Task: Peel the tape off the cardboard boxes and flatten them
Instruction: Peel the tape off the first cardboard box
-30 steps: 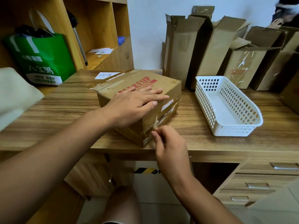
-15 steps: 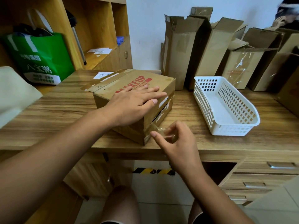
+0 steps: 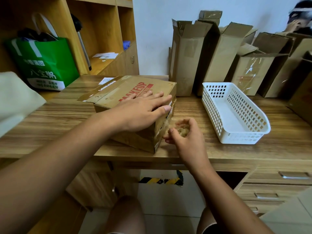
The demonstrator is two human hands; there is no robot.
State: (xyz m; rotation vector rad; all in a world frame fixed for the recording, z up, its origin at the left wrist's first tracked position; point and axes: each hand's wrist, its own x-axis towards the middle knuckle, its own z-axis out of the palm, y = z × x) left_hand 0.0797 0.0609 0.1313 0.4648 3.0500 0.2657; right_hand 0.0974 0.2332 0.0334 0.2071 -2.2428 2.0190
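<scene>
at the front of the wooden counter (image 3: 219, 154) sat the brown cardboard box with red "makeup" print (image 3: 128, 92). a strip of clear tape (image 3: 166, 124) stretched from its right side face to the right hand (image 3: 189, 141), just beside that face. that grip was curled round a crumpled wad of peeled tape (image 3: 183, 130). the left hand (image 3: 140, 112) lay flat on the box top, fingers straight. the taped seam seemed to run along that face, away from the person, so the pull likely had to follow it. the right hand was the nearer one.
</scene>
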